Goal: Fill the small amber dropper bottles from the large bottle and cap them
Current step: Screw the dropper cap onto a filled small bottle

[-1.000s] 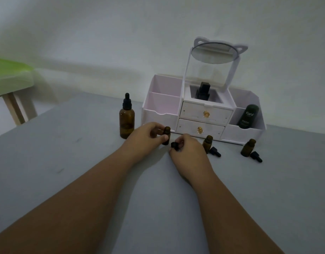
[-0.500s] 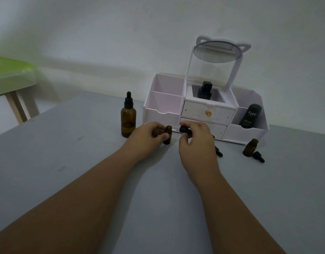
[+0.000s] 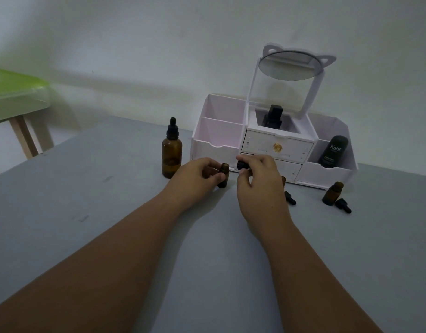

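My left hand [image 3: 195, 179] grips a small amber bottle [image 3: 223, 177] that stands uncapped on the grey table [image 3: 111, 236]. Just right of its mouth, my right hand [image 3: 257, 181] pinches a black dropper cap [image 3: 242, 165]. The large amber bottle [image 3: 171, 155], with its black dropper top on, stands to the left. A second small bottle [image 3: 283, 180] is mostly hidden behind my right hand, its loose cap [image 3: 290, 198] lying beside it. A third small bottle [image 3: 332, 192] stands open at the right with its cap [image 3: 343, 205] on the table.
A white cosmetic organiser [image 3: 267, 150] with drawers and a tilted mirror [image 3: 288, 66] stands behind the bottles, holding a black Kahf tube [image 3: 333, 152] and a black square bottle [image 3: 272, 117]. A green stool [image 3: 17, 92] stands at the far left.
My right hand picked the dropper cap up off the table and carried it up and left, to beside the mouth of the small bottle. My left hand kept its grip on that bottle.
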